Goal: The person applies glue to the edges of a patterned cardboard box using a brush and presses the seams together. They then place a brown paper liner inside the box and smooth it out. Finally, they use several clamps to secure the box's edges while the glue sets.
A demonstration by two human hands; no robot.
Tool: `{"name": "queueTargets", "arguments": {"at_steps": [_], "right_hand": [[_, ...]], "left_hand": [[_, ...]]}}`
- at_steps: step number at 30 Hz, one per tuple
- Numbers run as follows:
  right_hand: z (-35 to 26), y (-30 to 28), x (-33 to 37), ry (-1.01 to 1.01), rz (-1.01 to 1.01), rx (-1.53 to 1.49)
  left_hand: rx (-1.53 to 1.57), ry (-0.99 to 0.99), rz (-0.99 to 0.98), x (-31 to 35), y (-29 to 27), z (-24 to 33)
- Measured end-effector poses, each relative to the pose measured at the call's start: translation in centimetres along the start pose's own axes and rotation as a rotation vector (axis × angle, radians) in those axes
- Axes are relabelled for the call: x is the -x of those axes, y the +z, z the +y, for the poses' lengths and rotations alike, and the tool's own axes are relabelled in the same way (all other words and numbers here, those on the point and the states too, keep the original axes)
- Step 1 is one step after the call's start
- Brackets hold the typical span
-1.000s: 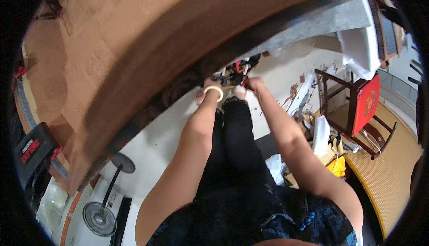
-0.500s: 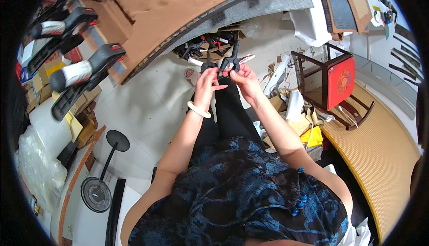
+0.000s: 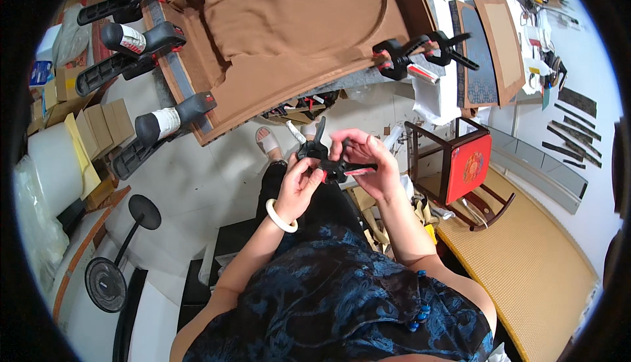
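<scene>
Leftmost, a white roll and cardboard boxes sit by the floor's edge, with a black fan and a round-based stand below them. Just right of those, three large black bar clamps grip the left edge of a workbench draped in brown fabric. Near the middle, the left hand, a white bangle on its wrist, has thumb and fingers curled around one handle of a small black spring clamp with red tips, held in front of the body above the lap and below the bench's near edge. Close beside it, the right hand has its fingers half-folded over the clamp's other end, palm turned up; whether the clamp's mouth is squeezed apart is hard to tell from here. Above the right hand, another black spring clamp pinches the bench's right end. Further right stands a dark wooden chair with a red cushion, then a tan woven mat, and dark strips lie on the pale floor at the far right
</scene>
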State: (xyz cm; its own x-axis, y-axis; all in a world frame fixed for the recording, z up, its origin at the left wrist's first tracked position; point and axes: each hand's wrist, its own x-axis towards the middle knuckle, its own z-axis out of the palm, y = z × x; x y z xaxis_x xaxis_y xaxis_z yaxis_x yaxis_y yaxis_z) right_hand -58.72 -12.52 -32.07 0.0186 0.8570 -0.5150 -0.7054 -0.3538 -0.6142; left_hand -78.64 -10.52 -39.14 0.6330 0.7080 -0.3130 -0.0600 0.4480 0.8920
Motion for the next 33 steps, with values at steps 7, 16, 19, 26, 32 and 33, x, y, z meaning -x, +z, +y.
{"name": "queueTargets", "arguments": {"at_steps": [7,16,19,26,32,33], "right_hand": [[-7.7,8.6,-3.0,-0.810,0.103,0.065],[-6.7,10.5,-8.4,-0.691,0.269,0.214],[-5.9,10.0,-9.1,-0.695,0.274,0.213],[-5.7,10.2,-8.9,-0.713,0.262,0.311],[-5.6,10.2,-6.0,-1.252,0.480,0.980],[-5.8,8.5,-3.8,-1.241,0.230,1.019]], "left_hand": [[0.252,-0.171,0.035,-0.2,-1.6,-0.3],[0.266,-0.209,0.025,0.6,-2.1,-0.9],[0.237,-0.194,0.028,0.8,-2.7,-0.9],[0.165,-0.146,0.057,1.4,-3.2,1.0],[0.053,0.204,0.053,2.2,-4.5,4.3],[0.076,0.257,0.041,2.5,-5.0,5.5]]}}
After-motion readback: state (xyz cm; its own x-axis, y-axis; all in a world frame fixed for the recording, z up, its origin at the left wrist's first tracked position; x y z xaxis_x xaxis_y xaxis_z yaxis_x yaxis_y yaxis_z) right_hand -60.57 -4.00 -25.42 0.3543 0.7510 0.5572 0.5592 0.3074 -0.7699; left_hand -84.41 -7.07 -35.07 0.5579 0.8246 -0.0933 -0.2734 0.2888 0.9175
